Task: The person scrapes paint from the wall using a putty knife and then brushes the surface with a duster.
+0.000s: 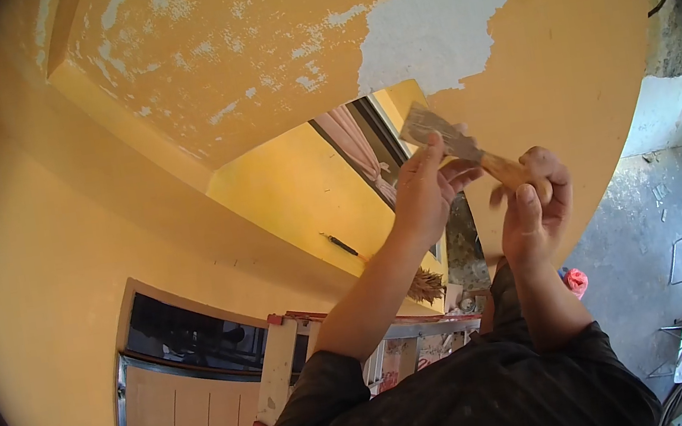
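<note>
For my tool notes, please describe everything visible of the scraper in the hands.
The scraper has a wide, flat metal blade, grey and stained, and a light wooden handle. It is tilted, blade pointing up and left, just below a bare white patch on the yellow wall; contact with the wall cannot be told. The right hand grips the handle; the left hand lays its fingers on the blade.

Place: house exterior under repainting | peeling yellow wall (250,60) | window (192,334) | ladder (280,370)
</note>
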Tool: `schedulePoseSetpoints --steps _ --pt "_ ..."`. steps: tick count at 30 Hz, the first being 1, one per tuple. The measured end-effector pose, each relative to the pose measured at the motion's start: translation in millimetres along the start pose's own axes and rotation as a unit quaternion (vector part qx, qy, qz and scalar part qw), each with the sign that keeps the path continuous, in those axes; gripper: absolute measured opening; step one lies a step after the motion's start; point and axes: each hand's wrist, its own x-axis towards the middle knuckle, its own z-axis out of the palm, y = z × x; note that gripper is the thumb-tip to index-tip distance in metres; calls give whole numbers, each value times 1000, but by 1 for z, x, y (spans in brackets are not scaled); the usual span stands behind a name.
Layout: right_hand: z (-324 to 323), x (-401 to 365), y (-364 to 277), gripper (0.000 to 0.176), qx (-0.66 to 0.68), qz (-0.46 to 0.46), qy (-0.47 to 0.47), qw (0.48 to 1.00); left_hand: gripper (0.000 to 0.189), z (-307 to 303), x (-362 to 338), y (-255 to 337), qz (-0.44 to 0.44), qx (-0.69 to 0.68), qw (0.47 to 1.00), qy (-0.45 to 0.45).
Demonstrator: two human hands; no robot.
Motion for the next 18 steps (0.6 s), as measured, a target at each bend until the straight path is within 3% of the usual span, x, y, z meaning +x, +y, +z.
schedulePoseSetpoints --steps 1,2,4,6,7,8,9,10,11,12,14,15,18 --pt "-6 7 6 19 -113 -79 -28 990 41 6 -2 -3 -2 22 999 -34" --pt "-3 12 9 19 -115 -80 -30 990 42 10 -3 -5 -4 45 997 -68" --pt "15 24 11 30 111 -59 -6 992 41 13 -4 -6 4 43 996 -76" --pt "21 42 8 35 161 -56 -62 983 44 13 -15 7 51 337 934 -110" --pt "22 49 10 37 231 -41 -103 966 30 9 -18 12 147 428 887 -90" --pt "24 56 13 38 301 -25 -143 942 30 6 -17 18 152 428 887 -87" --pt "27 62 13 38 306 -23 -147 940 25 3 -16 24 360 516 775 -54" --pt "31 69 12 39 296 -61 -170 938 22 -1 -16 29 543 573 613 -17" --pt "35 74 14 41 285 -99 -194 933 27 -13 -13 28 590 603 536 17" --pt "37 78 20 41 289 -96 -200 931 27 -17 -4 27 591 604 534 25" --pt "41 84 33 41 282 -107 -184 936 39 -22 21 29 647 624 429 95" --pt "41 85 42 41 285 -100 -193 934 48 -27 28 30 625 648 430 75" --pt "38 87 64 40 248 -105 -182 946 45 -49 59 28 611 666 424 48"
